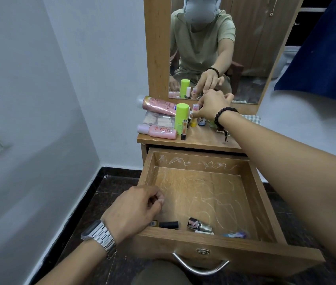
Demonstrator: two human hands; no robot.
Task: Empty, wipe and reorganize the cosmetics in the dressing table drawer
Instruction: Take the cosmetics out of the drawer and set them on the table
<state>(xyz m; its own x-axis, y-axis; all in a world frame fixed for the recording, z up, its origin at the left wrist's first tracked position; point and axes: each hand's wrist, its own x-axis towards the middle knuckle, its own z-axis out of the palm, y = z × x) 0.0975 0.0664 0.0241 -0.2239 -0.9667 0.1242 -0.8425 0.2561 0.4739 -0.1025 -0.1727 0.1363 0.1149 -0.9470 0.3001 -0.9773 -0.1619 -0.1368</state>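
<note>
While drawer gapes, right hand pinches bottle.

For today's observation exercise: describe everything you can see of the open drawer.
The drawer is light brown wood, pulled fully out below the tabletop. Its floor and back wall carry pale scribbled scratches. The front has a curved metal handle and a round lock. A few small cosmetics lie along its front edge. The left hand rests on its front left corner.
</note>
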